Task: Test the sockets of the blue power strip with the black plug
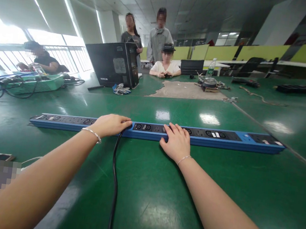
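Observation:
A long blue power strip (153, 136) with black socket panels lies across the green table in front of me. My left hand (112, 125) is closed around the end of a black power cord (115, 176) at the strip's middle. The fingers cover the plug, so I cannot tell how far it sits in a socket. From there the cord drops toward the table's near side. My right hand (176, 141) rests palm down on the strip to the right, fingers spread over the sockets and holding nothing.
Behind the strip stand a black computer case (111, 65), a glove (121, 89) and a green basket (38, 83) with cables. A coil-like device (211, 84) and a bottle (211, 68) are at the back right. Several people are beyond, one seated across the table.

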`<move>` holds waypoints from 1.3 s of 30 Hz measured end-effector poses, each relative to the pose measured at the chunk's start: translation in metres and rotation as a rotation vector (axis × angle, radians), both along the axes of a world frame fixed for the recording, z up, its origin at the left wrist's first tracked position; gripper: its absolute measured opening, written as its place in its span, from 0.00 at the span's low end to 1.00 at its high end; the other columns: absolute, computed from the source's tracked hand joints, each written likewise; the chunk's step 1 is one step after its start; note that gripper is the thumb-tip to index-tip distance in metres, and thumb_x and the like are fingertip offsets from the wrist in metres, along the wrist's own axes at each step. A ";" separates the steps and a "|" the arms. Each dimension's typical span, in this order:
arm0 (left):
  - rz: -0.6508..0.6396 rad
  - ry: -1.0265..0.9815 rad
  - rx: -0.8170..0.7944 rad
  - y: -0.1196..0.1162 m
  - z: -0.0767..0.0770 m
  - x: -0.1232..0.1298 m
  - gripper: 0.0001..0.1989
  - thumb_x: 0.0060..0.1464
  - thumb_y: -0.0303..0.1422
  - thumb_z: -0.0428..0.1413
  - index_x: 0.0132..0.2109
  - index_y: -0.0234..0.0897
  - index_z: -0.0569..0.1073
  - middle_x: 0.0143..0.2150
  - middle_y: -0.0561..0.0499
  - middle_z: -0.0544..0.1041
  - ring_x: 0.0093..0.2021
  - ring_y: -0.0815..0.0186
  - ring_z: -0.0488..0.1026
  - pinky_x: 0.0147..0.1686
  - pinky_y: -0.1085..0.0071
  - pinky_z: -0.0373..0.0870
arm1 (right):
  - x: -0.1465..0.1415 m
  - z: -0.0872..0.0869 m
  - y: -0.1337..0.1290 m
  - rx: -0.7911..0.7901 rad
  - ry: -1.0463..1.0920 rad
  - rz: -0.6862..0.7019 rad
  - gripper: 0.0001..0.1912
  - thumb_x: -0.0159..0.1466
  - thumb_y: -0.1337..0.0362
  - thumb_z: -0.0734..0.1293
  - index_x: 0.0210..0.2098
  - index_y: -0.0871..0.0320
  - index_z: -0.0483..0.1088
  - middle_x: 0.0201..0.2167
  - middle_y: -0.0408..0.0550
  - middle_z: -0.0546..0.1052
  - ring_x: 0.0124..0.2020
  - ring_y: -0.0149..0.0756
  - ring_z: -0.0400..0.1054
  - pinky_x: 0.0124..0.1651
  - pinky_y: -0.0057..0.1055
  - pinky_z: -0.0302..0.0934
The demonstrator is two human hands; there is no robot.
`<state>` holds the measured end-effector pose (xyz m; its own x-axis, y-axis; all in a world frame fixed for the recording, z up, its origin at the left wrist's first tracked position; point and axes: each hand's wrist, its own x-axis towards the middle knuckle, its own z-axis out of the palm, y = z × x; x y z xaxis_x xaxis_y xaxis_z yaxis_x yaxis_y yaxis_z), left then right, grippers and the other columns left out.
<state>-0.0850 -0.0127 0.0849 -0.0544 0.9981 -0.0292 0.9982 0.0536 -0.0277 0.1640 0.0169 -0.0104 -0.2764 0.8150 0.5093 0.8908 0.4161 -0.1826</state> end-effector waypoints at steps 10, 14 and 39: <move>0.027 -0.134 0.005 0.020 0.002 0.002 0.17 0.50 0.41 0.49 0.40 0.40 0.77 0.37 0.48 0.80 0.37 0.61 0.75 0.36 0.70 0.67 | -0.001 0.000 0.000 0.008 -0.001 0.006 0.26 0.58 0.58 0.60 0.56 0.54 0.65 0.58 0.48 0.65 0.60 0.44 0.54 0.60 0.44 0.42; 0.020 -0.138 -0.002 0.020 0.001 0.000 0.17 0.50 0.41 0.49 0.40 0.40 0.77 0.36 0.48 0.79 0.36 0.62 0.74 0.35 0.70 0.66 | -0.001 -0.001 0.000 0.018 0.004 0.009 0.26 0.58 0.58 0.60 0.55 0.54 0.65 0.58 0.48 0.66 0.60 0.44 0.54 0.60 0.45 0.42; 0.047 0.030 0.058 0.003 -0.013 0.020 0.19 0.59 0.41 0.39 0.46 0.39 0.70 0.41 0.41 0.78 0.41 0.55 0.75 0.39 0.62 0.67 | 0.001 0.000 -0.001 -0.011 -0.017 0.007 0.25 0.59 0.58 0.60 0.56 0.54 0.64 0.59 0.48 0.65 0.60 0.44 0.53 0.61 0.44 0.42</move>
